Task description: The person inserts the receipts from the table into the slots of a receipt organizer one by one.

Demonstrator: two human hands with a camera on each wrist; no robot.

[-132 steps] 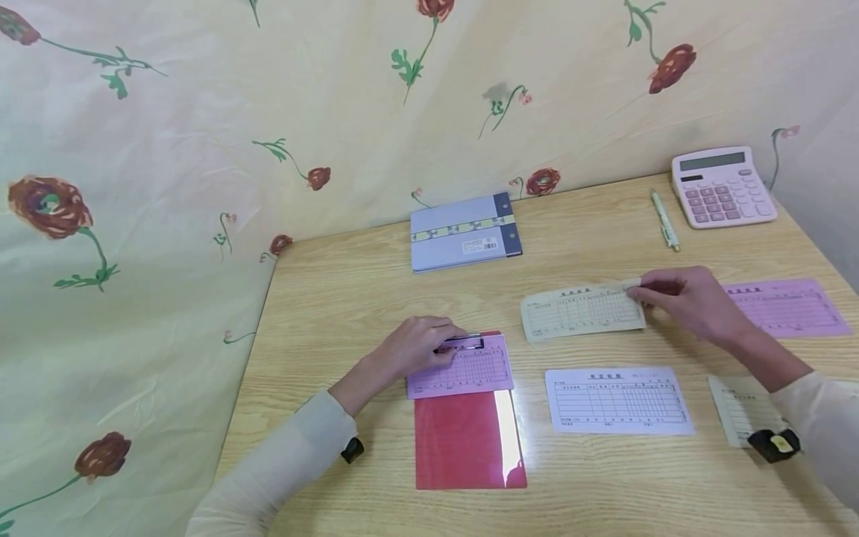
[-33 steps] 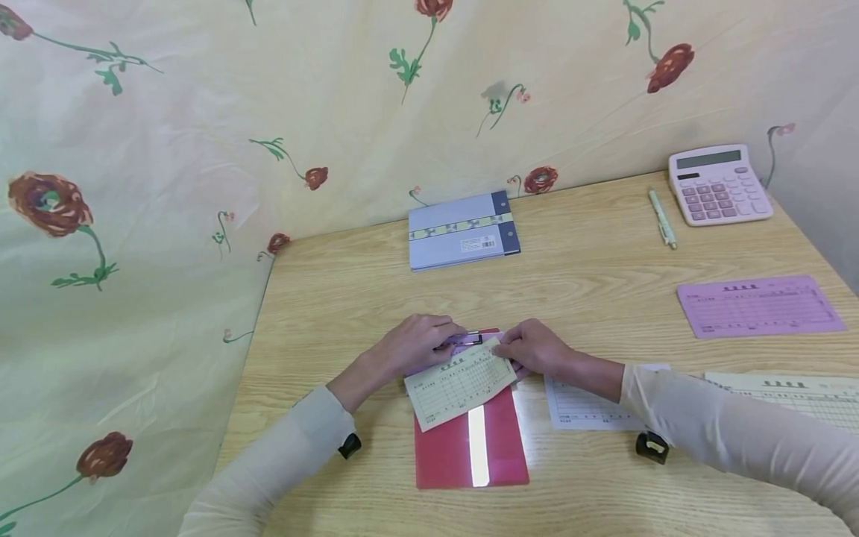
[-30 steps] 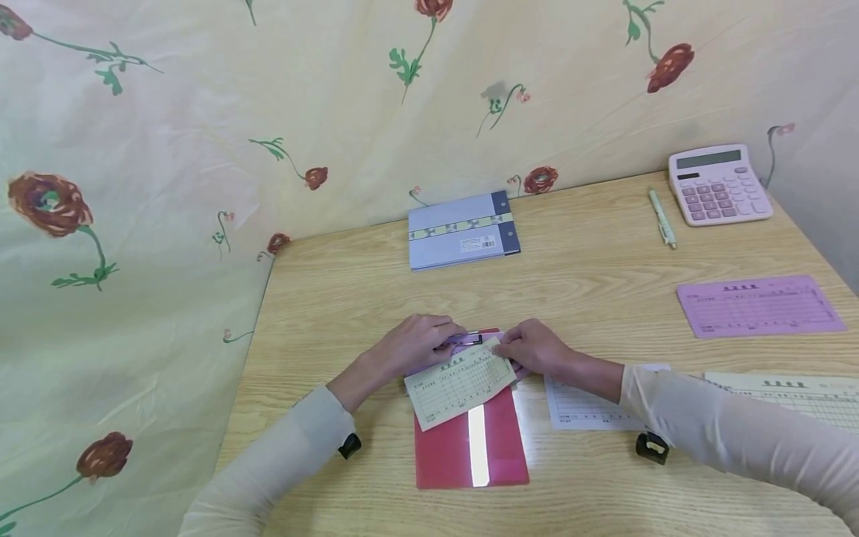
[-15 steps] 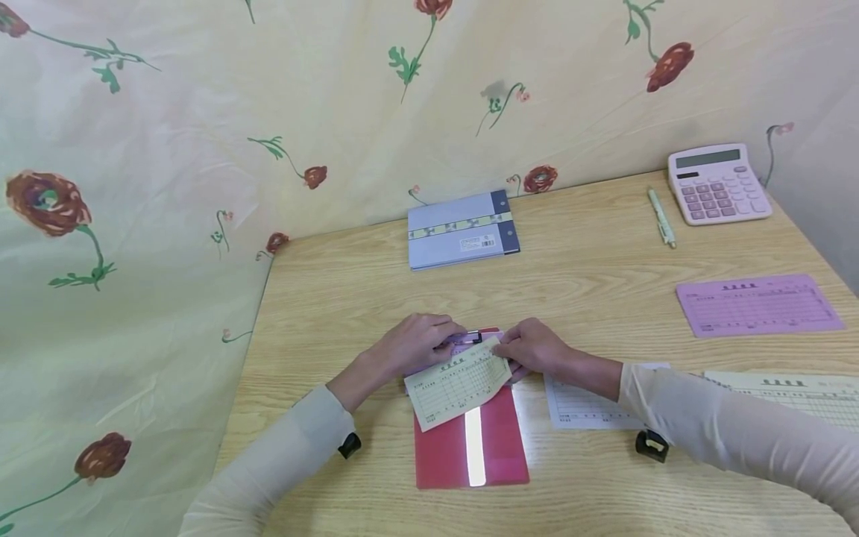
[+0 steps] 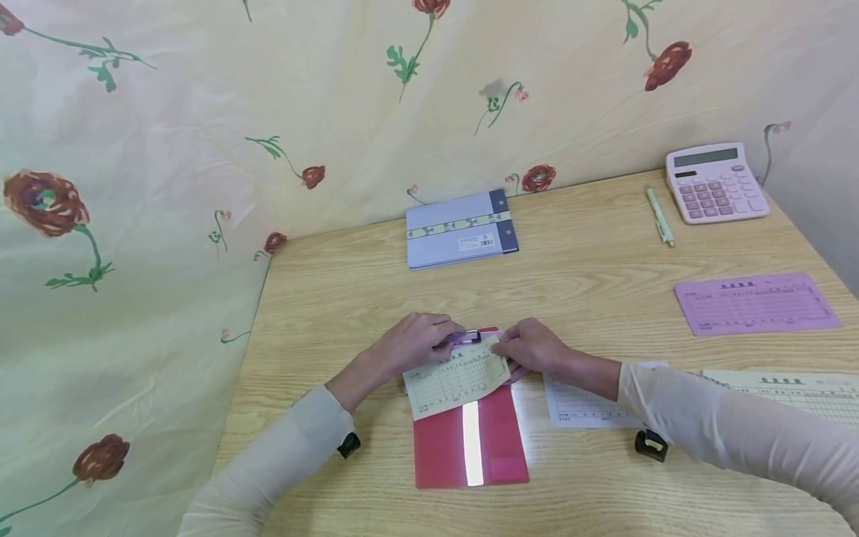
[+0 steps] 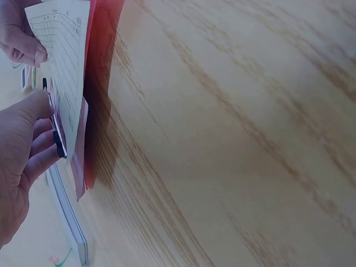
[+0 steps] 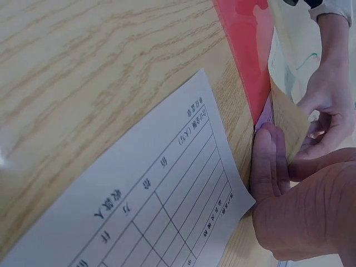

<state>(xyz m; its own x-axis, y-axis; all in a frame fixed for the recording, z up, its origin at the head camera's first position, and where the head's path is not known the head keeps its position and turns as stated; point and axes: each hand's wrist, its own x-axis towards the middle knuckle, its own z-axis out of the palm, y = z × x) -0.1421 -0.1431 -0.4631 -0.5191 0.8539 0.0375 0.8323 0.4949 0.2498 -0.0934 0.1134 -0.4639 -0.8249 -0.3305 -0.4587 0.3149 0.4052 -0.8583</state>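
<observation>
Head view: pale-yellow paper slip has moved over red plastic clipboard. Right grip pinches slip; left grip pinches black-ended clip.

A wide lane of desk runs between the blue notebook and the red clipboard; left grip and right grip crowd the clip from either side, and the right sleeve bars the white form from above.
</observation>
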